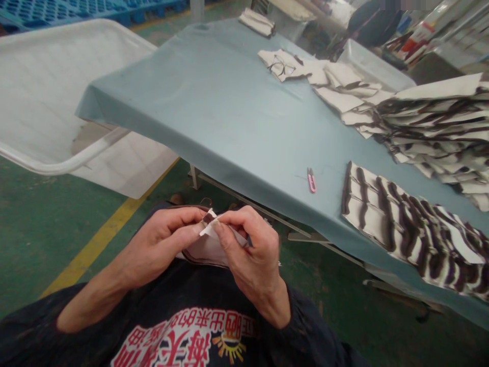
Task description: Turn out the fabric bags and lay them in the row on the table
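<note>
Close to my body, a white fabric piece with dark brown edging [206,248] is pinched between both hands. My left hand [164,239] grips its upper edge with thumb and index finger. Right beside it, my right hand [250,250] pinches the same edge, fingertips almost touching those of the left. A small dark patch of the cloth shows between the fingertips. The lower part of the piece hangs in front of my dark apron and is partly hidden by my hands. Pink-handled thread snips [312,181] lie on the table, away from both hands.
A table with a blue-grey cover [214,107] stretches ahead. Striped stacks of brown-edged cloth [405,224] and a larger heap [439,127] lie on the right. Eyeglasses [281,65] rest on cloth at the back. A white plastic tub [114,38] stands left, by the table's corner.
</note>
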A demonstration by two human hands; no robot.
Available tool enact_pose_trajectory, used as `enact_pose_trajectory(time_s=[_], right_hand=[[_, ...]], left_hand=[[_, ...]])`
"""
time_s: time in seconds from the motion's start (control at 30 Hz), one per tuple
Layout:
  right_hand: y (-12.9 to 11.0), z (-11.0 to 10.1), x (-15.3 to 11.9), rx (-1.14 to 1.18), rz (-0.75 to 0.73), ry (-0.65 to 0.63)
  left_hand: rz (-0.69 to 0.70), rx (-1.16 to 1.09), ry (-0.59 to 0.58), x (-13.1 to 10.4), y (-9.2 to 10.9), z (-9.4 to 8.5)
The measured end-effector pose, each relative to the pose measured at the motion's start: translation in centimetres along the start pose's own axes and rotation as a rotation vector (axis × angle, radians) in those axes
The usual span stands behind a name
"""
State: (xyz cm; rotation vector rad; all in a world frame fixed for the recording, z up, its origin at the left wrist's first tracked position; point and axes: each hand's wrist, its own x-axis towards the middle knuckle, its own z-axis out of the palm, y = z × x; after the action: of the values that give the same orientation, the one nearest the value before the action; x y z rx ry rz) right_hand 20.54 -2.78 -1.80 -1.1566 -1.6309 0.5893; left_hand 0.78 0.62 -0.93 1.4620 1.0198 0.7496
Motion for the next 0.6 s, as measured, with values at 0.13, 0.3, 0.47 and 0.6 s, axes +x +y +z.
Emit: enact_pose_trajectory(time_s=[0.13, 0.3, 0.47, 0.6], right_hand=[[0.1, 0.3, 0.2, 0.007, 0.024, 0.009], [0.2, 0.5, 0.2, -0.042, 0.019, 0.011], [0.2, 0.7, 0.2, -0.146, -0.047, 0.02], [0.4, 1.0, 0.0, -0.162, -0.025, 0.024]], left_hand=[[-0.006, -0.017, -0.002, -0.2, -0.3, -0.1], [-0.009, -0.006, -0.024, -0.3, -0.6, -0.2], [-0.018, -0.063, 0.002, -0.2, -1.0, -0.1], [-0.04, -0.132, 0.032, -0.3, -2.1, 0.2]])
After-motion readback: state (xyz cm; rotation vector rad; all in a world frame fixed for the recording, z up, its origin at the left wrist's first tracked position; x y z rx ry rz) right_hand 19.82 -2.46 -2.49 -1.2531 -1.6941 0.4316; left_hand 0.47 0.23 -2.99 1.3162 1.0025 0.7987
